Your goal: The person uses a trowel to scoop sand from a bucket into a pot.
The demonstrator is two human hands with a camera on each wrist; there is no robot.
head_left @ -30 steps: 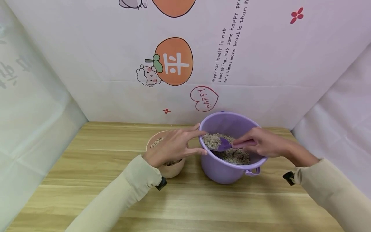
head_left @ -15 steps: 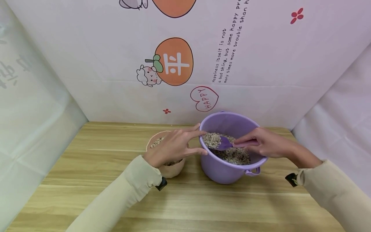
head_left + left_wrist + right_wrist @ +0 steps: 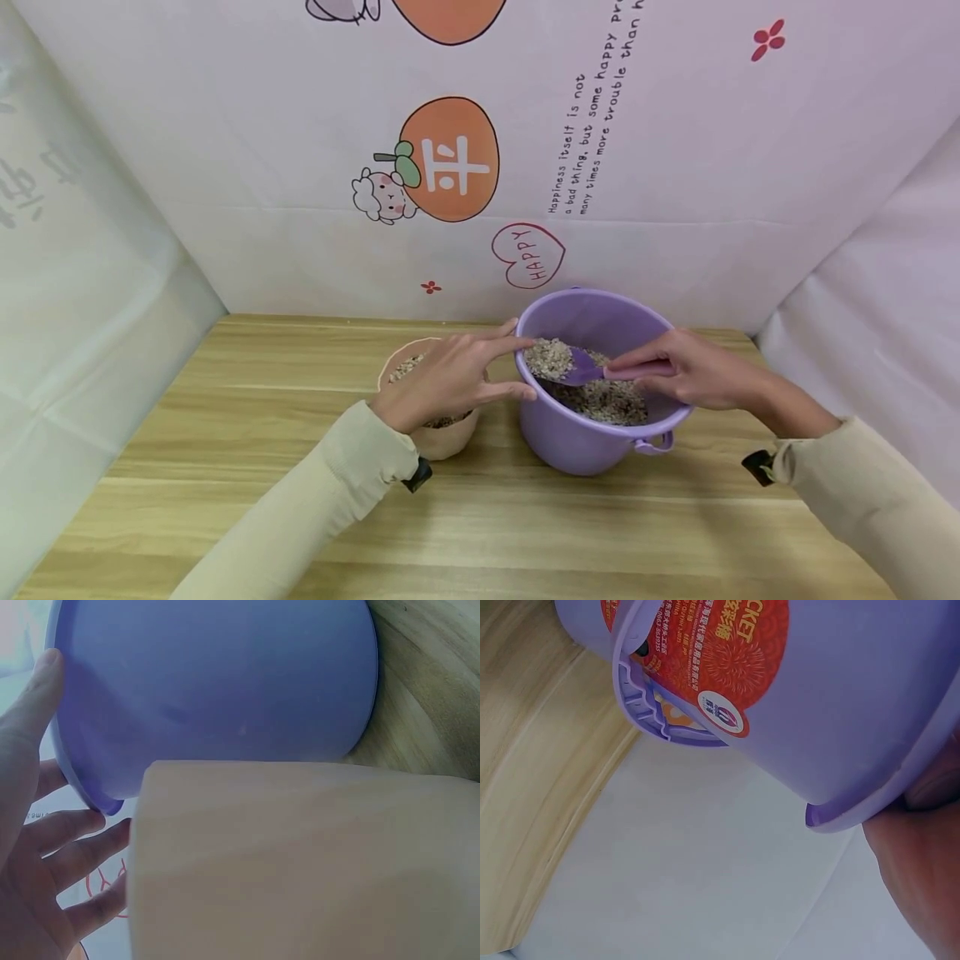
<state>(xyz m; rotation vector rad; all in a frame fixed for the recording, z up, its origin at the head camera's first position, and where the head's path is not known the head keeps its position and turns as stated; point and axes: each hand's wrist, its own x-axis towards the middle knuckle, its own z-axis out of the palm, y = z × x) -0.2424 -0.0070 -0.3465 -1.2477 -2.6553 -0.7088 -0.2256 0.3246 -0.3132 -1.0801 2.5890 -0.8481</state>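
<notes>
My right hand (image 3: 693,371) grips the handle of a small purple shovel (image 3: 582,367) inside the purple bucket (image 3: 573,446). On the shovel's blade sits a heap of pale coarse grains (image 3: 549,358), close to the bucket's left rim. More grains (image 3: 611,404) cover the bottom of the bucket. My left hand (image 3: 453,375) holds the bucket's left rim, thumb on the outside and index fingertip over the edge. Beneath that hand stands a peach-coloured pot (image 3: 450,442) with grains in it, partly hidden. The right wrist view shows the bucket's handle (image 3: 641,716) but hides the shovel.
Both containers stand on a wood-grain table (image 3: 495,533). A printed white cloth (image 3: 675,167) rises directly behind the bucket, with pale cloth sides to the left and right. A red label (image 3: 735,660) is on the bucket's wall.
My right hand has shifted slightly to the right and up, and the loaded shovel with it. The left hand, bucket and pot have stayed in place.
</notes>
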